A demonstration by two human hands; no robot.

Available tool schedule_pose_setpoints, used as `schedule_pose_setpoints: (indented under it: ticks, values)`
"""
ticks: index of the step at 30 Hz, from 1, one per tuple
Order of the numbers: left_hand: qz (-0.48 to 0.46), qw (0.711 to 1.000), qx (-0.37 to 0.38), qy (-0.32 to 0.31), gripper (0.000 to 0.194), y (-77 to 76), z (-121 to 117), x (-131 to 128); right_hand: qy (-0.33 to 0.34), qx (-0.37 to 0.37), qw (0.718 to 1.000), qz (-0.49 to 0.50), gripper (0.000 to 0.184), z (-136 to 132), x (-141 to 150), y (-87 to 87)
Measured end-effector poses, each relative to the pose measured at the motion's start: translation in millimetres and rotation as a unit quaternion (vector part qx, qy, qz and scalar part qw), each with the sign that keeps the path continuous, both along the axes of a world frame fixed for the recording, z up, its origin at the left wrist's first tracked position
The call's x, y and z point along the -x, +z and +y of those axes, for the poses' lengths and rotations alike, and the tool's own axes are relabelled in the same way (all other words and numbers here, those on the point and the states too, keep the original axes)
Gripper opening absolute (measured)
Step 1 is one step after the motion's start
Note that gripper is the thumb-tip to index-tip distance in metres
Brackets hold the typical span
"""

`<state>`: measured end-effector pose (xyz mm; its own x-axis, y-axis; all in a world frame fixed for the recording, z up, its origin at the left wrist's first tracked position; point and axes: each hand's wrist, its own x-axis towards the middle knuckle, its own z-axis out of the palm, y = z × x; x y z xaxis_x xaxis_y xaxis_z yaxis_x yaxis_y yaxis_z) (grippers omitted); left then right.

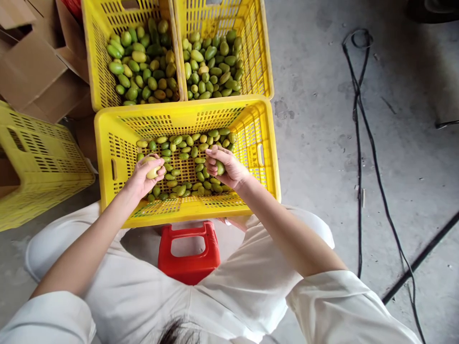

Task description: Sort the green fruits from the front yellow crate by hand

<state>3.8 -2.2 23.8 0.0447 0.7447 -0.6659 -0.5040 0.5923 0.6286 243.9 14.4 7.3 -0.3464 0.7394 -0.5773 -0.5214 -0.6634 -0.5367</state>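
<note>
My left hand (141,177) is closed around a pale yellow-green oval fruit (153,173), over the left part of the near yellow crate (186,113). Over the right part of that crate, my right hand (229,165) is curled around a green oval fruit (220,167). Below both hands, many small green and yellowish oval fruits (182,190) lie scattered on the crate's slotted floor. The exact kind of fruit is not certain from this view.
Behind stand two more yellow crates (267,52) heaped with similar fruit. Cardboard boxes (30,71) and another yellow crate (50,167) are at the left. A red stool (188,272) sits between my knees. Black cables (359,143) run along the concrete floor at right.
</note>
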Motion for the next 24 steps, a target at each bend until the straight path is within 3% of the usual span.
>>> schedule_pose_setpoints:
  ticks: [4, 7, 10, 12, 15, 16, 20, 24]
  values:
    - [0.027, 0.998, 0.046, -0.032, 0.018, -0.4, 1, 2, 0.063, 0.022, 0.997, -0.046, 0.048, -7, 5, -7.7]
    - [0.041, 0.993, 0.102, -0.053, 0.035, -1.5, 3, 2, 0.1, 0.053, 0.992, -0.063, 0.052, -9, 7, -12.6]
    - [0.019, 0.988, 0.145, -0.042, 0.053, -0.9, 5, 1, 0.084, 0.063, 0.994, -0.043, 0.05, -5, 5, -12.3]
    - [0.003, 0.989, 0.15, -0.01, 0.052, 0.6, 5, 1, 0.046, 0.061, 0.997, -0.021, 0.037, -1, 3, -9.5]
    - [-0.018, 0.994, 0.105, 0.009, 0.024, 3.4, 4, 0, 0.004, 0.033, 0.999, -0.006, 0.012, 3, 1, -5.0]
    - [-0.025, 0.997, 0.078, 0.0, 0.015, 3.9, 3, 1, -0.001, 0.022, 1.0, -0.007, 0.016, 4, 1, -4.2]
    - [-0.041, 0.998, -0.016, -0.042, 0.023, 2.9, -1, 1, -0.013, 0.011, 1.0, -0.003, 0.033, 0, 3, -4.8]
    - [-0.018, 0.997, -0.041, -0.06, 0.023, 2.0, -3, 1, 0.016, 0.035, 0.999, -0.003, 0.044, -6, 8, -4.5]
